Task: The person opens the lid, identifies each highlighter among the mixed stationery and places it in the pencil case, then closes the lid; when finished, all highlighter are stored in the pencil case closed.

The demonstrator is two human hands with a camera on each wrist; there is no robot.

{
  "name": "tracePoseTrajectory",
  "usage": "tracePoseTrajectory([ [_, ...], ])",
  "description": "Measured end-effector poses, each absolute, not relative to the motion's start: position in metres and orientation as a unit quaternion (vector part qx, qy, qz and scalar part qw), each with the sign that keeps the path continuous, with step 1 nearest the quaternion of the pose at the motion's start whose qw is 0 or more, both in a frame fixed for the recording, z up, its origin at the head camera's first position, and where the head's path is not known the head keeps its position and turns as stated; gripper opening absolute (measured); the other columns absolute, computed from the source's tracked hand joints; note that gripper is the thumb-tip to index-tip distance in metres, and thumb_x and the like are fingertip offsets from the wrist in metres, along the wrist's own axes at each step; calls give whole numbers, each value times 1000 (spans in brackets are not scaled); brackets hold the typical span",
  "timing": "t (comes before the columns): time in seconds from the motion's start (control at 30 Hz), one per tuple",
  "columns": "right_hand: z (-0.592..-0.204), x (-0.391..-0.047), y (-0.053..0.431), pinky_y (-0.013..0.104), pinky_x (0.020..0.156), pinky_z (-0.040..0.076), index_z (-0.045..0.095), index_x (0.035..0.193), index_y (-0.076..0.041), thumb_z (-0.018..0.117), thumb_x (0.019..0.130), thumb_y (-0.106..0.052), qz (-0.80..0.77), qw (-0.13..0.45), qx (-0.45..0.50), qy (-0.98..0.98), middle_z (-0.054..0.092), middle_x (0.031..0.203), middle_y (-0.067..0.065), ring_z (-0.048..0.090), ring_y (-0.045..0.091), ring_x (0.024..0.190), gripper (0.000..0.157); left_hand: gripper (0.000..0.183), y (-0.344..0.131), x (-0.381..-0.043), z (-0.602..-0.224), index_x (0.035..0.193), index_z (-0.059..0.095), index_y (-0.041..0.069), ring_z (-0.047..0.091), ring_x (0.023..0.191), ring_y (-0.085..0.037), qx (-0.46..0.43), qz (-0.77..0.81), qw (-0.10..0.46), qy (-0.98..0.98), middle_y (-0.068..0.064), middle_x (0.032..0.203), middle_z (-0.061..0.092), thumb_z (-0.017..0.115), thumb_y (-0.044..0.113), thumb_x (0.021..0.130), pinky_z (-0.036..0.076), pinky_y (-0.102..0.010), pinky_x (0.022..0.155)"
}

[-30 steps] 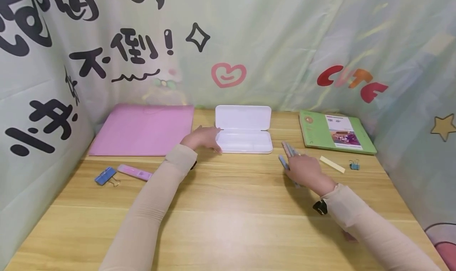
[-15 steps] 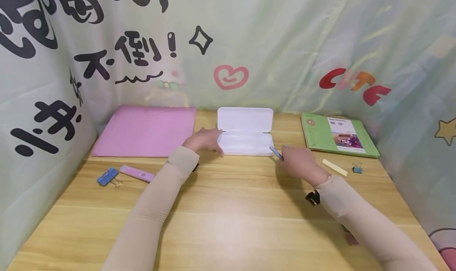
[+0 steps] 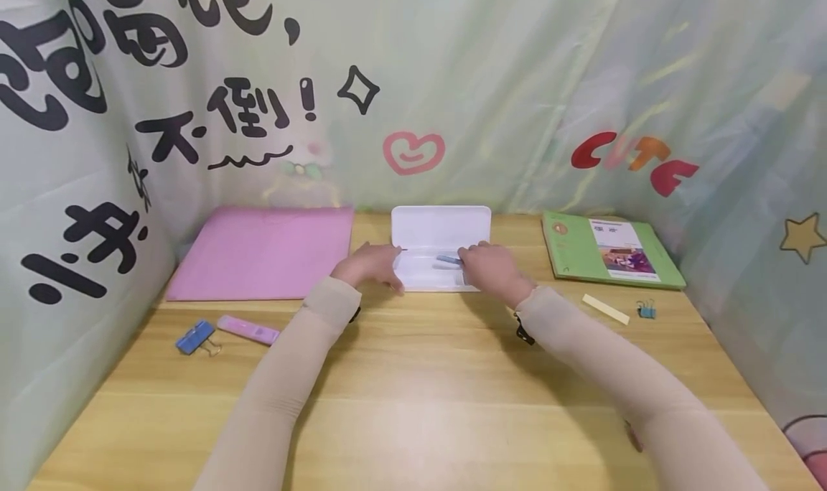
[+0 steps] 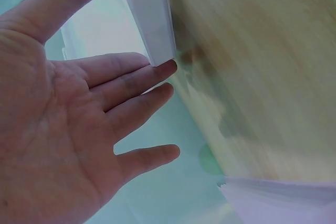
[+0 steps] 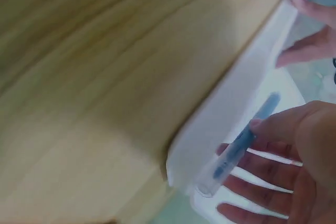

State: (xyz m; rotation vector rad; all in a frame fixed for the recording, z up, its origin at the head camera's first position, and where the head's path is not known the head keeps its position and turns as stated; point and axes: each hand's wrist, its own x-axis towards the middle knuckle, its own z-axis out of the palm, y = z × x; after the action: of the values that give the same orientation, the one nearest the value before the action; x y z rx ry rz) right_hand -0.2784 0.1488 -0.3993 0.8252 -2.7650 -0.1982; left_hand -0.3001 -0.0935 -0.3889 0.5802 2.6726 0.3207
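Note:
A white pencil case [image 3: 441, 225] stands with its lid up at the back middle of the table. My left hand [image 3: 370, 265] is at its left end; in the left wrist view the fingers [image 4: 139, 108] are straight and spread, touching the case's end. Over the right part of the case, my right hand [image 3: 494, 270] pinches a blue pen [image 5: 242, 142] with a clear end between thumb and fingers. The pen's tip points left, over the tray. Whether more pens lie behind the right hand is hidden.
Left on the table [image 3: 413, 383] are a pink folder [image 3: 265, 254], a blue binder clip [image 3: 195, 337] and a pink-purple stick-shaped item [image 3: 248, 329]. To the right are a green book [image 3: 575, 250], a cream strip [image 3: 605, 309] and a small teal binder clip [image 3: 646, 309].
My right hand has picked up pens from the table right of the pencil case and carried them left over the tray. The left hand has stayed at the case's left end.

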Motion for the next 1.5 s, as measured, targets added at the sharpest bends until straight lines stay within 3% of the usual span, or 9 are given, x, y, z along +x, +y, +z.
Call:
tracePoseTrajectory([
  [0.23,-412,-281,137,35,49,45,63,88,-11,55,84,-20,-64,86,284,-953,58,73,4,49,20,63,13,96,-88,-294,-391,137,26,9,28,124,-22,212,120,186,952,-4,136,33,74,44,61,4,-48,102],
  [0.37,-413,-281,136,35,53,47,64,90,-12,53,85,-14,-52,73,290,-953,58,77,3,51,19,67,13,96,-87,-294,-391,137,25,10,27,124,-21,207,126,189,952,-3,137,32,73,43,62,2,-48,102],
  [0.53,-414,-279,137,34,55,48,64,92,-10,52,80,-3,-47,89,320,-942,54,79,4,54,19,70,19,95,-87,-294,-387,137,25,10,27,124,-21,205,125,186,953,-3,136,33,74,43,62,2,-48,102],
  [0.93,-405,-267,147,33,70,47,58,108,-7,52,75,-1,-23,71,315,-946,57,97,8,53,23,85,33,95,-89,-290,-385,137,24,9,26,125,-23,204,130,201,949,-4,137,31,73,42,63,1,-49,101],
  [1.17,-389,-249,176,37,66,45,59,93,-3,54,74,-4,-9,93,257,-962,57,84,11,50,27,77,20,94,-91,-291,-384,137,25,9,27,124,-23,209,132,193,950,-4,136,33,73,42,63,2,-49,101],
  [1.37,-374,-230,204,37,58,42,58,85,-8,53,79,-12,-16,4,166,-986,54,79,6,46,24,73,9,97,-93,-296,-383,138,24,10,27,124,-23,205,120,195,952,-4,135,34,74,44,61,2,-49,102],
  [1.5,-369,-222,216,36,47,39,55,70,-14,54,80,-16,-13,-41,121,-992,52,72,2,45,23,70,10,97,-95,-297,-383,138,24,10,27,124,-23,205,120,195,952,-4,135,34,74,43,62,1,-48,102],
])
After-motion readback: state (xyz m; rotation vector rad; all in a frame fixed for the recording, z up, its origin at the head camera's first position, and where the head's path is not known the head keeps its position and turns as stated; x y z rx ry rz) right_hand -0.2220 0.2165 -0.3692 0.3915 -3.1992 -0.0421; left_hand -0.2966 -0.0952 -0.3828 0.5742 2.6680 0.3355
